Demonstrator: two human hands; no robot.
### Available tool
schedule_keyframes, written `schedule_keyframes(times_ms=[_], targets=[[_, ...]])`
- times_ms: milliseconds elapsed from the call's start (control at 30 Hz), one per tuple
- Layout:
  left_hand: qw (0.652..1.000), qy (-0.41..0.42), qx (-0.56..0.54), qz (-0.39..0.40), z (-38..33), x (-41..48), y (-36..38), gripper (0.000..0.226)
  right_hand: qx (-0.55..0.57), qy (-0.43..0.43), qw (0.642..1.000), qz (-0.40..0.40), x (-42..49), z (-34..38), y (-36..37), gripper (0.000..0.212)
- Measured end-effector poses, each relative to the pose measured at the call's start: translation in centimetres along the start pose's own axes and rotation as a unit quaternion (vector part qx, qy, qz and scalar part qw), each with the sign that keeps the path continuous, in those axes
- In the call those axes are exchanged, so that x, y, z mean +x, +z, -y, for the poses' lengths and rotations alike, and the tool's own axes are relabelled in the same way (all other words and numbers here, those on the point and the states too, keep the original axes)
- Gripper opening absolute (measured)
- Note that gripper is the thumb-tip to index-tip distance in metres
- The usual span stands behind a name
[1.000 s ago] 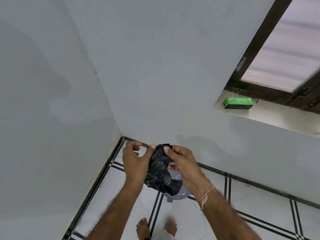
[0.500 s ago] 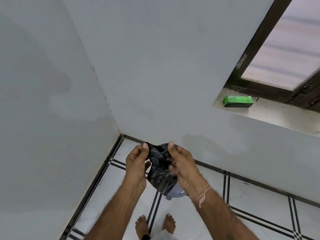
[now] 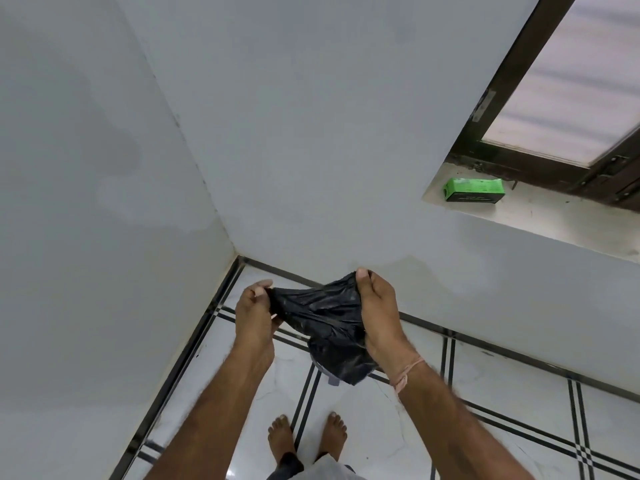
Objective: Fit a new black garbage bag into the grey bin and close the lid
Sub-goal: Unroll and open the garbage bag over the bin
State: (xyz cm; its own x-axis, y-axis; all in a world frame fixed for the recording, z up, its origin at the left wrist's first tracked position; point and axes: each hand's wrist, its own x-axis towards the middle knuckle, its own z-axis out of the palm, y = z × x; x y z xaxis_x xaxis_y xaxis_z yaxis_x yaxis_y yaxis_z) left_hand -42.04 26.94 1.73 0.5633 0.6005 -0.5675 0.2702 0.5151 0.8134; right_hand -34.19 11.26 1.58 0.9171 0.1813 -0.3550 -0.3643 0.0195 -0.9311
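Note:
I hold a crumpled black garbage bag (image 3: 329, 323) in front of me, stretched between both hands above the floor. My left hand (image 3: 254, 315) pinches its left edge between thumb and fingers. My right hand (image 3: 379, 313) grips its right upper edge, and the rest of the bag hangs down below that hand. The grey bin (image 3: 330, 377) stands on the floor under the bag; only a small grey sliver of it shows, the rest is hidden.
I stand in a room corner with grey walls left and ahead. The white tiled floor (image 3: 502, 393) has black lines. My bare feet (image 3: 306, 436) are near the bin. A green box (image 3: 472, 190) lies on the window sill (image 3: 554, 220) at the right.
My hands have moved apart, pulling the bunched bag wider between them. My left hand went left, my right hand went right and slightly up.

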Motion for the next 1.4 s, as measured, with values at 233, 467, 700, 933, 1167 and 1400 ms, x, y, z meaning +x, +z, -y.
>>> schedule_keyframes(times_ms=[233,467,700,933,1167,1400], targets=[[0.873,0.124,0.335,0.333,-1.4,-1.1,1.6,0.033,-0.046,-0.078,0.989,0.121,0.0,2.7,-0.7,0.048],[0.972,0.0,0.066,0.226,-1.4,-1.7,2.8,0.038,-0.064,0.035,0.955,0.287,1.0,2.1,-3.5,0.037],[0.995,-0.055,-0.07,0.036,-1.7,0.3,1.0,0.037,-0.198,-0.017,0.955,0.223,1.8,-0.9,-6.2,0.024],[0.992,-0.065,-0.062,0.088,-1.1,-1.5,2.3,0.038,-0.237,-0.21,0.936,0.156,-0.3,0.4,-2.8,0.034],[0.983,-0.087,-0.16,0.022,-1.0,-0.8,2.3,0.077,-0.236,-0.172,0.949,0.116,-0.5,-1.7,-2.4,0.018],[0.984,-0.11,-0.122,0.072,0.0,-1.3,2.9,0.042,-0.146,-0.117,0.975,0.118,-1.2,0.1,-1.1,0.016]])
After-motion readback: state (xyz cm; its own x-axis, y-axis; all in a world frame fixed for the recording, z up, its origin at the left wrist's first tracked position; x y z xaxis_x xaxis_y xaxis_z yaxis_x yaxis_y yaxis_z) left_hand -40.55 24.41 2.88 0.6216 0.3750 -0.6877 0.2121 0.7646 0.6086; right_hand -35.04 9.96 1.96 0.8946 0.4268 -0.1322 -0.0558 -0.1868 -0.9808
